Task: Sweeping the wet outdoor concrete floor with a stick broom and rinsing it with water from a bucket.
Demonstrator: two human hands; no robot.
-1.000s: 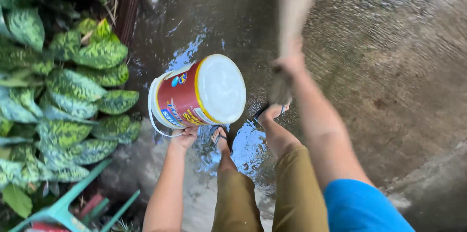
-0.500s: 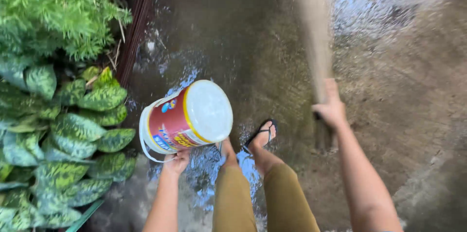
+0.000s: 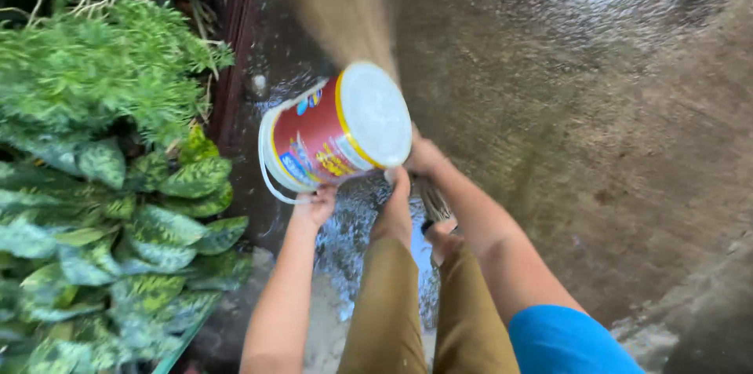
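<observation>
The wet concrete floor [image 3: 596, 131] took up most of the view, grey-brown and shining, with broad open room to my right and ahead of me. Its left edge ran along a dark brown border strip [image 3: 235, 52], and beyond that strip the bed of plants [image 3: 102, 186] crowded in: feathery green fronds above, broad mottled leaves below, some leaves hanging close to the strip. That side left me little room.

I stood at the floor's left margin in olive trousers [image 3: 392, 303], my feet in a puddle [image 3: 353, 240] that lay just beside the strip. My blue sleeve [image 3: 565, 339] showed at the lower right.

The red and white plastic bucket [image 3: 333, 135] was tipped on its side above the puddle, near the strip, its white bottom facing me and its mouth turned away toward the plants' edge. Its thin white wire handle [image 3: 267, 178] hung loose along the rim.

My left hand [image 3: 314, 205] gripped the bucket from below at the rim, fingers curled up against it. My right hand [image 3: 423, 158] was closed around the handle of a broom [image 3: 341, 9], just behind the bucket's bottom; its fingers were partly hidden by the bucket. The broom's tan bristles were a blur stretching up and away over the floor, close to the border strip.
</observation>
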